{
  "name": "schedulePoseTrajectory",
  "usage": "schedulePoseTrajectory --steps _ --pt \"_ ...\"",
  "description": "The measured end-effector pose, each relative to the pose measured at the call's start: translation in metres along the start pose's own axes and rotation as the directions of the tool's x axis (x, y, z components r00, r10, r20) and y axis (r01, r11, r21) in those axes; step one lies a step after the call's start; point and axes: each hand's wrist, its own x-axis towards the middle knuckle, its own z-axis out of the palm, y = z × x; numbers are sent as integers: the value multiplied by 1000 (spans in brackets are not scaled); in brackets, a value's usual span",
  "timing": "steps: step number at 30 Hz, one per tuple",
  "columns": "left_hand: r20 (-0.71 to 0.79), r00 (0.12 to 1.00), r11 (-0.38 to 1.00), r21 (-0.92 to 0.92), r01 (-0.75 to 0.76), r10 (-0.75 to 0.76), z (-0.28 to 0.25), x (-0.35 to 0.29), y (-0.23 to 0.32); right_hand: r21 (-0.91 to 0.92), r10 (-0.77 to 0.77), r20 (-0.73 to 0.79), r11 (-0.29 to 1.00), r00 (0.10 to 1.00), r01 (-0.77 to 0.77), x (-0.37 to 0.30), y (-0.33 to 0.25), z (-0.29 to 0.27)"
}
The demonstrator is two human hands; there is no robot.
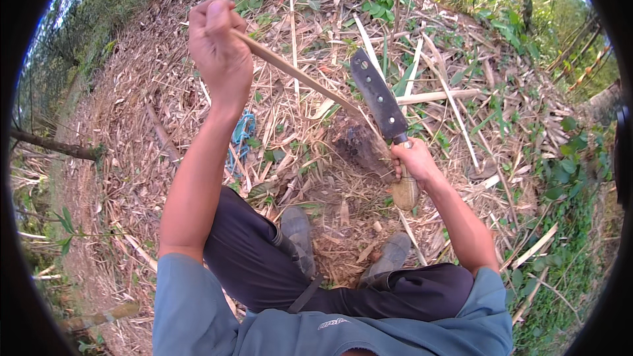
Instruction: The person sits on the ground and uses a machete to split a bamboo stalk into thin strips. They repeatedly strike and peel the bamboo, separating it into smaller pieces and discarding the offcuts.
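My left hand (pixel 221 43), raised at the upper left, is closed round one end of a long, thin wooden strip (pixel 293 71), perhaps bamboo. From there the strip slants down to the right, its far end close to the blade. In my closed right hand (pixel 415 160) is a machete (pixel 380 95) with a broad dark blade dotted with several holes. The blade points up and slightly left, and the rounded pale wooden handle shows below my fist. Under the strip's lower end sits a dark wooden stump (pixel 359 142). I cannot tell whether blade and strip touch.
Dry leaves and pale split strips (pixel 455 115) cover the ground. Blue cord (pixel 242 133) lies left of the stump. My boots (pixel 298 237) stand on the near side of it. A branch (pixel 56 144) juts in at far left; green plants (pixel 567 171) grow at right.
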Motion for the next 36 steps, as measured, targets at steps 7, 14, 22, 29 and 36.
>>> schedulePoseTrajectory --steps 7,14,22,29,36 --pt "97 995 982 -188 34 -16 10 6 11 -49 -228 -228 974 947 223 -78 -62 -24" --pt "10 1000 992 -124 30 -29 19 3 12 -30 -333 -154 943 930 332 -139 -110 -5" --pt "68 997 981 -190 35 -23 18 -9 15 -148 -379 -105 920 920 362 -165 -142 43" --pt "98 994 979 -192 65 -47 0 -13 13 -197 -355 -96 923 930 332 -167 -120 53" --pt "59 997 998 30 -47 45 5 -23 12 -214 -319 -170 935 932 281 -153 -101 34"
